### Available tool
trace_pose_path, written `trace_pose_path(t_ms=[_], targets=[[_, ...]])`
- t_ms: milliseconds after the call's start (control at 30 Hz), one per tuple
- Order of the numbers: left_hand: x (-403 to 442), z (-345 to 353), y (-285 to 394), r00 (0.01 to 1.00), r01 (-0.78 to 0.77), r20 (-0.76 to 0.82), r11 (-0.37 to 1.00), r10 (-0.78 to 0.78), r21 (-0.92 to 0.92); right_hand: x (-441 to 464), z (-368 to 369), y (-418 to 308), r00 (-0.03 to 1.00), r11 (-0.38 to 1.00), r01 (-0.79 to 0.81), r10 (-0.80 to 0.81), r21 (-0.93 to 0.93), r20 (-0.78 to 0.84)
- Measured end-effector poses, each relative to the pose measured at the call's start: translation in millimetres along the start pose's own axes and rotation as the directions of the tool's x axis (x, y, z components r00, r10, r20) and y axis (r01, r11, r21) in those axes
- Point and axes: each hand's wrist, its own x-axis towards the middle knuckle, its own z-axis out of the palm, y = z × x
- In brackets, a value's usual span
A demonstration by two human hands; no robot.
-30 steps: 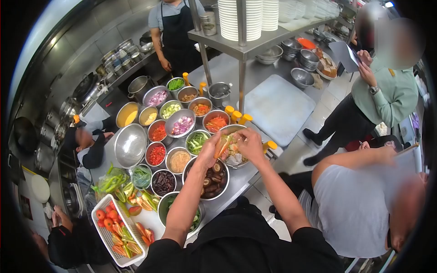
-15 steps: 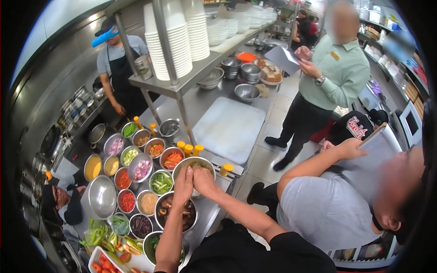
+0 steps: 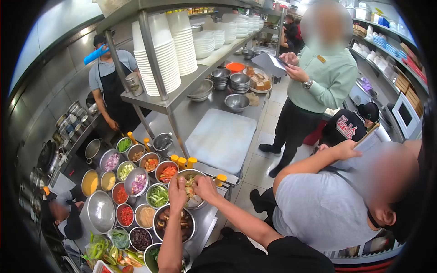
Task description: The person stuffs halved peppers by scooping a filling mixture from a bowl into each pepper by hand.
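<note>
My left hand [image 3: 178,193] and my right hand [image 3: 205,188] are close together over a metal bowl [image 3: 190,171] at the counter's near edge. The bowl holds mixed yellowish and pale pieces of food [image 3: 194,198]; their kind is unclear. Both hands have curled fingers above the contents, and whatever they pinch is hidden. Beside my left hand stand a bowl of sliced green vegetable [image 3: 158,195] and one of carrot-coloured strips [image 3: 168,173]. Below my left wrist is a bowl of dark brown mushroom-like pieces [image 3: 184,226].
Several bowls of chopped food and a metal bowl [image 3: 101,211] fill the left. A white cutting board [image 3: 221,141] lies beyond, near a shelf post [image 3: 178,132]. A person in grey [image 3: 314,207] stands close on my right; a person in green [image 3: 323,82] stands farther off.
My hands have moved slightly apart, and the food in the bowl shows between them. The view has shifted a little. The bowls keep their places.
</note>
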Motion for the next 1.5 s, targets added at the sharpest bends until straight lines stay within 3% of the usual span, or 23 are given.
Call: trace_pose_path(t_ms=[67, 167, 200, 233, 367, 400, 433, 500, 533, 567, 633, 767, 833, 933, 1000, 1033, 1067, 1100, 1133, 1167, 1233, 1333, 1500], targets=[[-5, -1, 9, 0.998, -0.066, -0.005, 0.989, 0.067, 0.135, 0, 9, 17, 0.999, 0.998, 0.044, -0.045, -0.047, -0.027], [-12, -2, 40, 0.900, -0.337, -0.124, 0.848, 0.417, 0.409, 8, 17, 30, 0.992, 0.996, -0.042, 0.032, 0.078, 0.122], [-10, 1, 36, 0.852, -0.458, -0.032, 0.773, 0.523, 0.438, 11, 13, 23, 0.902, 0.730, -0.424, 0.284, 0.536, 0.326], [-10, 2, 32, 0.789, -0.567, 0.059, 0.687, 0.612, 0.455, 13, 10, 18, 0.715, 0.158, -0.682, 0.347, 0.714, 0.607], [-19, 7, 24, 0.856, -0.483, 0.102, 0.715, 0.507, 0.505, 22, 1, 19, 0.620, 0.007, -0.770, 0.245, 0.638, 0.746], [-18, 9, 30, 0.787, -0.514, -0.018, 0.671, 0.617, 0.533, 19, -12, 4, 0.623, -0.014, -0.749, 0.325, 0.662, 0.712], [-17, 9, 29, 0.821, -0.526, 0.084, 0.691, 0.564, 0.496, 13, -19, -3, 0.609, -0.029, -0.738, 0.402, 0.674, 0.684], [-11, 17, 6, 0.873, -0.481, 0.159, 0.755, 0.462, 0.445, 17, 16, 42, 0.641, -0.200, -0.744, 0.058, 0.638, 0.766], [-13, 21, -6, 0.903, -0.421, 0.121, 0.794, 0.413, 0.439, 11, 6, 32, 0.667, -0.225, -0.698, 0.142, 0.680, 0.731], [-16, 14, 7, 0.938, -0.336, 0.045, 0.868, 0.344, 0.365, 5, 1, 37, 0.760, -0.076, -0.642, 0.069, 0.763, 0.646], [-21, -6, 20, 0.999, -0.003, -0.052, 0.997, -0.001, -0.083, 5, -10, 20, 0.847, 0.304, -0.524, 0.283, 0.796, 0.449], [-56, -80, 32, 0.921, 0.293, 0.003, 0.688, -0.389, -0.664, 18, -1, 58, 0.861, 0.558, -0.493, 0.424, 0.667, 0.281], [-86, -127, 31, 0.892, 0.248, -0.074, 0.618, -0.447, -0.746, 17, 8, 82, 0.957, 0.783, -0.288, 0.220, 0.551, 0.188], [-141, -197, 13, 0.774, 0.176, -0.379, 0.747, -0.507, -0.641, 7, 11, 81, 0.996, 0.973, 0.050, -0.065, 0.224, 0.057], [-187, -239, 10, 0.595, 0.216, -0.593, 0.818, -0.543, -0.532, -1, 14, 71, 0.994, 0.983, 0.075, -0.087, 0.166, 0.069], [-213, -259, -1, 0.503, 0.286, -0.729, 0.886, -0.464, -0.366, -3, 14, 65, 0.995, 0.991, 0.086, -0.091, 0.100, 0.046], [-243, -277, -34, 0.483, 0.331, -0.867, 0.942, -0.122, 0.051, -5, 12, 59, 0.994, 0.995, 0.078, -0.083, 0.064, 0.069], [-268, -292, -41, 0.358, 0.338, -0.900, 0.933, -0.250, -0.125, -5, 12, 61, 0.992, 0.994, 0.085, -0.091, 0.068, 0.083], [-292, -307, -43, 0.261, 0.512, -0.957, 0.859, -0.125, 0.028, -1, 13, 65, 0.991, 0.993, 0.089, -0.096, 0.073, 0.094], [-308, -319, -21, 0.162, 0.607, -0.961, 0.791, -0.225, -0.083, 2, 14, 70, 0.990, 0.993, 0.092, -0.099, 0.079, 0.103], [-363, -349, -52, 0.089, 0.743, -0.992, 0.669, -0.085, 0.010, 8, 16, 80, 0.987, 0.990, 0.094, -0.107, 0.105, 0.122], [-417, -382, -48, 0.067, 0.892, -0.998, 0.448, 0.000, 0.060, 7, 12, 70, 0.986, 0.994, 0.063, -0.076, 0.088, 0.148], [-455, -401, -45, 0.009, 0.943, -0.997, 0.333, -0.071, -0.015, 7, 10, 70, 0.980, 0.993, 0.103, -0.112, 0.063, 0.164]])
